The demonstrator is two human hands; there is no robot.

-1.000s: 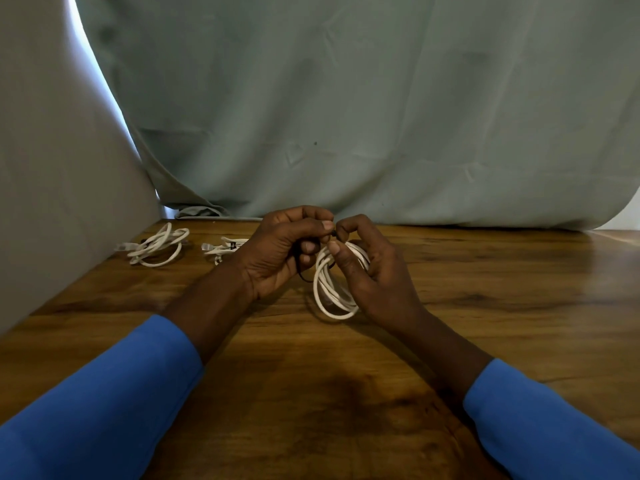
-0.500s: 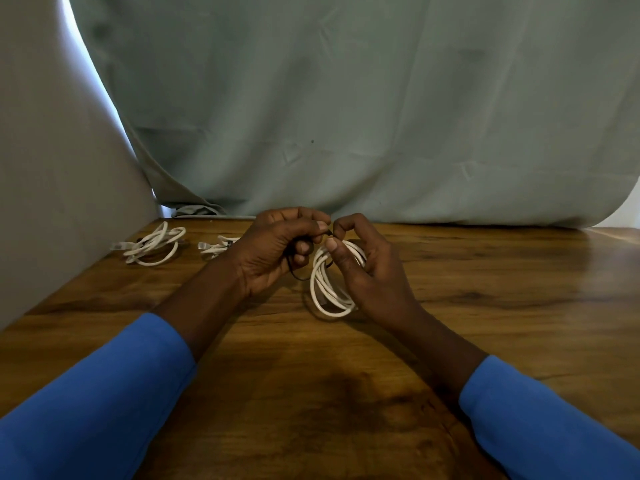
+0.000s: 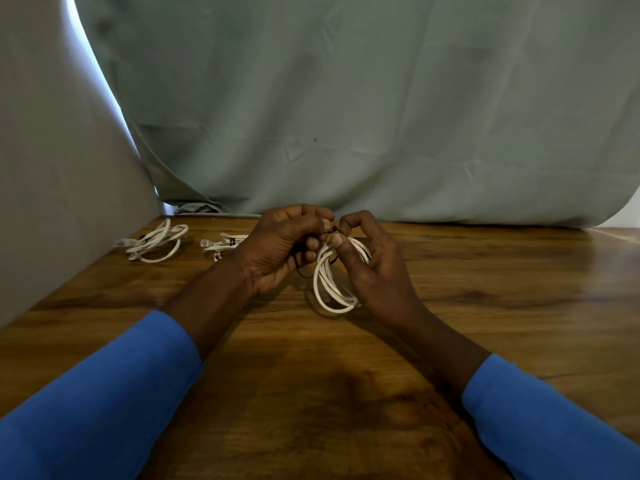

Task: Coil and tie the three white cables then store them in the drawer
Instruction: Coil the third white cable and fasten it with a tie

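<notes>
A coiled white cable stands on edge at the middle of the wooden table. My right hand grips its top, thumb pressed on the coil. My left hand pinches a thin black tie at the coil's top, where both hands' fingertips meet. A second coiled white cable lies at the far left. A third white cable with a black tie around it lies just left of my left hand, partly hidden by it. No drawer is visible.
A pale green cloth hangs behind the table's far edge. A grey panel closes the left side. Bare wood spreads to the right and toward me.
Both hands stayed together at the coil's top with only small finger movements on the tie. The coil has barely shifted.
</notes>
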